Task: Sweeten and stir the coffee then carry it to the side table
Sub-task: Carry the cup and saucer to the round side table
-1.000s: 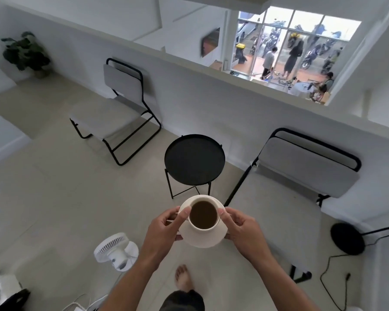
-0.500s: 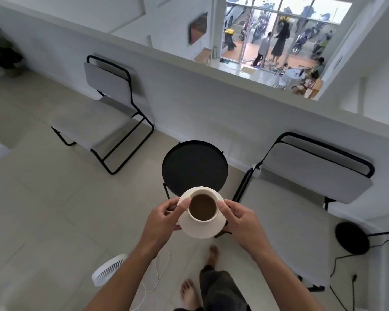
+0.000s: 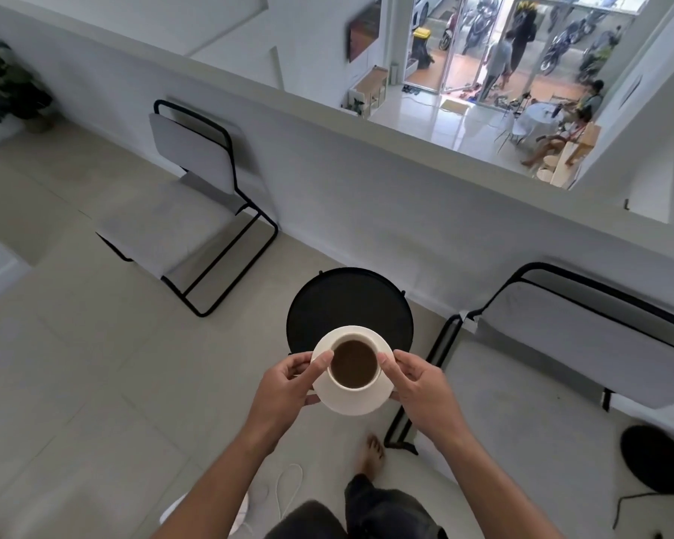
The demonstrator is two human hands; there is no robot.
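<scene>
Two hands hold saucer (image 3: 366, 402), cup (image 3: 339, 383) upright, level.

No text seems legible anywhere here.

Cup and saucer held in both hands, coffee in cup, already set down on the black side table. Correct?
Not quite. The head view shows the cup of coffee on its saucer, gripped by the left hand and right hand, but held in the air at the near edge of the black side table, not set down. The rest is right.
</scene>
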